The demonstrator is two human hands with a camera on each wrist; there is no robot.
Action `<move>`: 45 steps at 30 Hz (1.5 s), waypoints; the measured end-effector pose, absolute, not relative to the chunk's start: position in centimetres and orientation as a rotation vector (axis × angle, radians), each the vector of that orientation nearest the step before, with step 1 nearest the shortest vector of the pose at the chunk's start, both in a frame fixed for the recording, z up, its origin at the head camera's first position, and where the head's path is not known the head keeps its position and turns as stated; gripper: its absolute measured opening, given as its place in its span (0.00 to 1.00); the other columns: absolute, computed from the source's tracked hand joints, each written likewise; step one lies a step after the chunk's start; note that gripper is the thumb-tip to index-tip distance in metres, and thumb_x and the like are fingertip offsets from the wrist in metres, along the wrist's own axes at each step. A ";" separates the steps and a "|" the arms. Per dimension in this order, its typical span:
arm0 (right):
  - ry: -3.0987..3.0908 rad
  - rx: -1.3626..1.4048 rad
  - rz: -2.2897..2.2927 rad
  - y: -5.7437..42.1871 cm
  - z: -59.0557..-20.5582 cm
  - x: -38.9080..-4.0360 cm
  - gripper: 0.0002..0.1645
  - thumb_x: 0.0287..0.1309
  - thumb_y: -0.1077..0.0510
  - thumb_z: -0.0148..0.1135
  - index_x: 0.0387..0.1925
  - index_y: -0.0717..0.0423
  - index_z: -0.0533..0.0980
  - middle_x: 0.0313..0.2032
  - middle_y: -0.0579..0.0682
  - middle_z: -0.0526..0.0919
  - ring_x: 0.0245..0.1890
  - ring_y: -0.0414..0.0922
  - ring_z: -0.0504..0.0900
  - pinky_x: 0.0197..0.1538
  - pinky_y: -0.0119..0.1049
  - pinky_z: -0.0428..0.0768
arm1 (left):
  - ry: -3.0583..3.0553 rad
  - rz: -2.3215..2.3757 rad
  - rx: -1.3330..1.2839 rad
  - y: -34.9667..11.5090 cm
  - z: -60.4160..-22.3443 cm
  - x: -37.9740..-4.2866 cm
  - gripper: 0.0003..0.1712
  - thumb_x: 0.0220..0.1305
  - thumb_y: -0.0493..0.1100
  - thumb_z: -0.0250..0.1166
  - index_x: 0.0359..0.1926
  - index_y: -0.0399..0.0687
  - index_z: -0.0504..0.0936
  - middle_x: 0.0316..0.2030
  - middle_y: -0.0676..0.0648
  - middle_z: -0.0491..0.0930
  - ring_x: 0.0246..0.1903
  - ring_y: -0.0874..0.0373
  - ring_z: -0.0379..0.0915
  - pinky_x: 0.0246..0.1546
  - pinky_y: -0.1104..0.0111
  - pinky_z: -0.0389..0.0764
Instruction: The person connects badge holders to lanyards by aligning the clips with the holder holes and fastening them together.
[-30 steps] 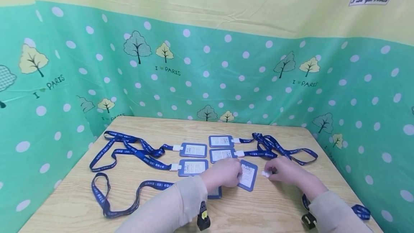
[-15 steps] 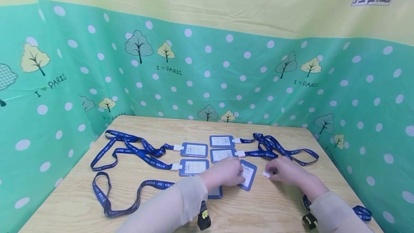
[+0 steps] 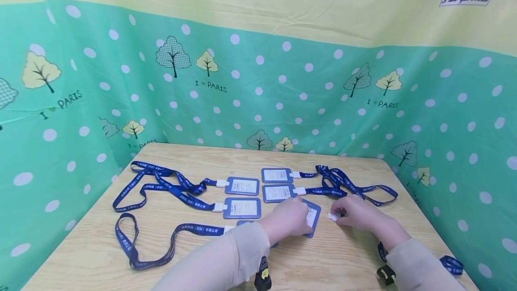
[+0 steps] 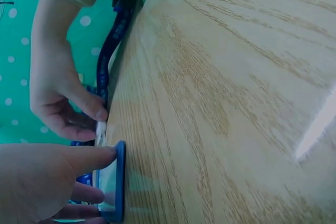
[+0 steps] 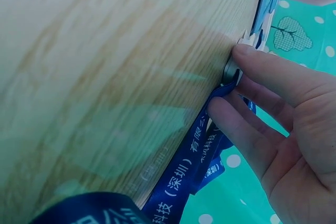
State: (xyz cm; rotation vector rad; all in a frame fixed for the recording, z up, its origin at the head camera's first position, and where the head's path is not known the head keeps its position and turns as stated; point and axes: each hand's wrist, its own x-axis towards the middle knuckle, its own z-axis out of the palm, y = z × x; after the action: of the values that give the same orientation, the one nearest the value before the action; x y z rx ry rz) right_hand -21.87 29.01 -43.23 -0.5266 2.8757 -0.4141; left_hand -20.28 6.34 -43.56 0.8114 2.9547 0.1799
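Note:
A blue-framed badge holder (image 3: 315, 218) with a white card lies at a slant on the right half of the table. My left hand (image 3: 287, 217) grips it, covering much of its face; in the left wrist view the thumb is on the blue frame (image 4: 121, 182) and the fingers are farther along it. Just to the right, my right hand (image 3: 358, 212) pinches the white clip (image 3: 333, 217) of a dark blue lanyard (image 5: 181, 182) with white print. That clip (image 5: 245, 41) points toward the badge holder, with a small gap between them in the head view.
Two badge holders (image 3: 276, 175) with lanyards (image 3: 343, 182) bunched to the right lie behind my hands. On the left are more badge holders (image 3: 242, 209) with lanyards (image 3: 161, 187) looped leftward; my left forearm partly hides the nearest one. A patterned curtain (image 3: 242, 80) surrounds the wooden table (image 3: 194, 156).
My left hand has shifted a little to the right over the badge holder and now covers more of its card. The right hand stays in place with the clip.

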 end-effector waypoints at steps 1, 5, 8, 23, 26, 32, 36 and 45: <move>2.875 -0.530 -0.412 29.0 -43.2 -21.9 0.13 0.51 0.59 0.79 0.35 0.40 0.84 0.33 0.36 0.81 0.34 0.39 0.76 0.45 0.44 0.81 | 2.955 0.165 0.816 6.3 -43.6 -20.3 0.26 0.55 0.64 0.75 0.43 0.50 0.89 0.48 0.48 0.82 0.37 0.59 0.78 0.41 0.70 0.83; 2.873 -0.546 -0.401 29.0 -43.1 -21.9 0.12 0.52 0.60 0.78 0.33 0.40 0.84 0.32 0.36 0.80 0.33 0.40 0.75 0.43 0.43 0.79 | 2.934 0.155 0.810 6.1 -43.4 -20.5 0.25 0.54 0.64 0.76 0.43 0.52 0.89 0.48 0.50 0.81 0.36 0.60 0.77 0.36 0.69 0.83; 2.873 -0.548 -0.396 29.0 -43.1 -21.9 0.12 0.52 0.60 0.78 0.32 0.39 0.83 0.31 0.36 0.80 0.32 0.40 0.75 0.43 0.42 0.78 | 2.920 0.145 0.829 5.8 -43.4 -20.7 0.24 0.53 0.62 0.77 0.42 0.52 0.88 0.46 0.51 0.80 0.34 0.61 0.76 0.34 0.69 0.82; 2.885 -0.557 -0.401 29.0 -43.2 -21.8 0.12 0.52 0.59 0.78 0.36 0.40 0.84 0.34 0.36 0.81 0.36 0.40 0.77 0.46 0.45 0.81 | 2.709 0.245 1.103 3.8 -43.3 -21.9 0.21 0.51 0.47 0.79 0.49 0.55 0.89 0.55 0.55 0.80 0.53 0.62 0.76 0.56 0.72 0.77; 2.887 -0.560 -0.394 29.1 -43.2 -21.8 0.12 0.52 0.59 0.78 0.36 0.40 0.85 0.34 0.36 0.81 0.36 0.40 0.77 0.47 0.45 0.81 | 2.673 0.263 1.108 3.6 -43.0 -21.9 0.22 0.51 0.43 0.78 0.50 0.55 0.89 0.59 0.55 0.79 0.58 0.60 0.75 0.58 0.71 0.76; 2.893 -0.563 -0.390 29.2 -43.2 -21.7 0.13 0.52 0.60 0.78 0.36 0.40 0.85 0.34 0.36 0.81 0.36 0.40 0.77 0.47 0.44 0.81 | 2.626 0.308 1.067 3.2 -42.7 -21.9 0.25 0.52 0.38 0.77 0.53 0.57 0.88 0.63 0.57 0.77 0.64 0.59 0.70 0.64 0.68 0.71; 2.898 -0.562 -0.382 29.1 -43.1 -21.7 0.13 0.52 0.60 0.79 0.36 0.40 0.85 0.34 0.36 0.81 0.36 0.39 0.77 0.47 0.44 0.81 | 2.636 0.309 1.076 3.1 -42.8 -21.9 0.21 0.55 0.42 0.76 0.52 0.57 0.88 0.63 0.56 0.77 0.64 0.59 0.70 0.64 0.68 0.71; 2.913 -0.550 -0.351 28.8 -43.1 -21.4 0.13 0.51 0.59 0.79 0.36 0.40 0.84 0.35 0.36 0.82 0.38 0.39 0.78 0.49 0.46 0.82 | 2.763 0.263 1.083 3.2 -43.0 -21.4 0.20 0.55 0.60 0.77 0.43 0.55 0.90 0.49 0.55 0.81 0.46 0.63 0.77 0.52 0.72 0.79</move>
State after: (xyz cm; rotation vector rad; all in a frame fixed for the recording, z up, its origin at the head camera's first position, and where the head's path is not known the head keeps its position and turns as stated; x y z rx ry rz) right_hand -21.43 28.76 -43.07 -0.5502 2.9130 -0.3513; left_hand -21.40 3.23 -43.05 1.0834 2.7629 0.2629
